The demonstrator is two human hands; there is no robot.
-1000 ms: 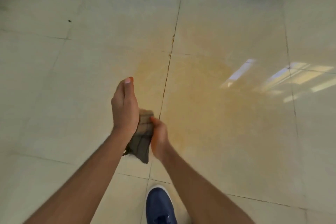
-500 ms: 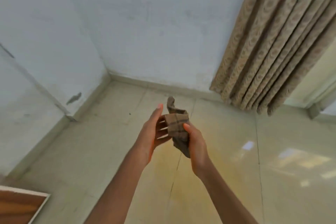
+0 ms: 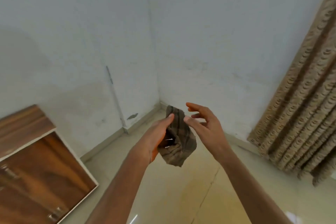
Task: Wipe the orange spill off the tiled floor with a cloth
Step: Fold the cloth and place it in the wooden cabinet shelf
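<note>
Cloth (image 3: 181, 143) clutched in left hand (image 3: 154, 138), fingers partly hidden behind; right hand (image 3: 207, 127) released, fingers spread.

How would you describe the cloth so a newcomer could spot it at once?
Look to the corner where the pale walls meet. In front of it the left hand grips the cloth. It is small, dark and checked, unlike the beige curtain at right.

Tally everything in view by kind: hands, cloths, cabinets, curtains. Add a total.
Hands: 2, left hand and right hand
Cloth: 1
Wooden cabinet: 1
Curtain: 1
Total: 5
</note>
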